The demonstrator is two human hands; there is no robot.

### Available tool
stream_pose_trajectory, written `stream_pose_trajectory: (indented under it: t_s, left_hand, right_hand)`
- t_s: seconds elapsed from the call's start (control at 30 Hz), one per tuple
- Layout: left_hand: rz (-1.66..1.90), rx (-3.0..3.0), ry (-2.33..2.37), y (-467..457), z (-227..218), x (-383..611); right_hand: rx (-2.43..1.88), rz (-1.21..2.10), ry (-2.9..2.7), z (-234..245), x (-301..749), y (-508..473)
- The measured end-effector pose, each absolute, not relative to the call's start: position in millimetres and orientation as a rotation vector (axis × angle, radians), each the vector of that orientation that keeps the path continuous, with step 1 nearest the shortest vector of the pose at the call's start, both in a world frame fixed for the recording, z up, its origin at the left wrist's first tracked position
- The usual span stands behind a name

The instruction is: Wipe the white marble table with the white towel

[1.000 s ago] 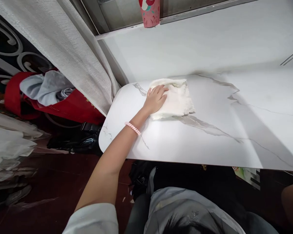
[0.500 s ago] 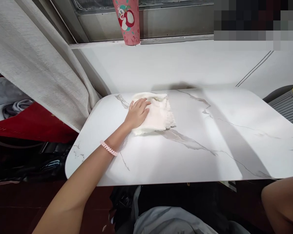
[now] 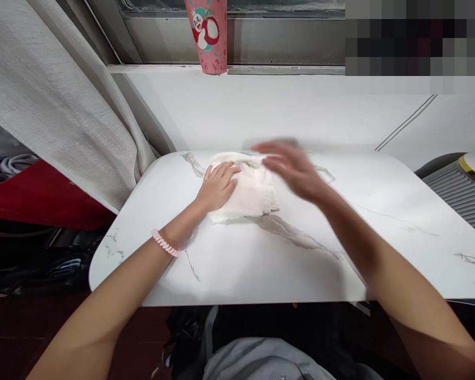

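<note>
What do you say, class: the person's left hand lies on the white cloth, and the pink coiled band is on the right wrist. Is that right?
Not quite: the pink coiled band is on the left wrist, as the head view shows. The left hand does lie on the white cloth.

Off-white cloth (image 3: 255, 191), one piece, soft-looking, roughly four-sided. Spread in a mostly flat layer on the white marble-patterned tabletop (image 3: 237, 279), toward 10 o'clock of the visible surface, near its 12 o'clock edge. Upper margin, 12 to 1 o'clock, rumpled into a raised soft fold. Border ragged, frayed-looking at 4 o'clock. Portion at 9 o'clock covered; detail there unreadable.
</note>
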State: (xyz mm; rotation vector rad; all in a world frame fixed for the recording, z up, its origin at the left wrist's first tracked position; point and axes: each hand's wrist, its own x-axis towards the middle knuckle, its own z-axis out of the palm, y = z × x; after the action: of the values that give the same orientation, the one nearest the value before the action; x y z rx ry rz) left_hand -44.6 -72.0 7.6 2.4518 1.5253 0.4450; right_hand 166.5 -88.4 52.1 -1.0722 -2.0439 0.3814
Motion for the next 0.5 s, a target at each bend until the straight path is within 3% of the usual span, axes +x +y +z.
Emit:
stream_pose_trajectory:
  t_s: [0.23,0.5]
  left_hand:
    - [0.456,2.463,1.564,-84.6,5.7,-43.6]
    - [0.417,2.496,1.476,-41.1,7.5,-48.1]
  right_hand:
    - [-1.651,0.361,-2.237,20.0,96.0,-80.5]
    - [-1.776,0.328,-2.196,13.3,85.6,-66.4]
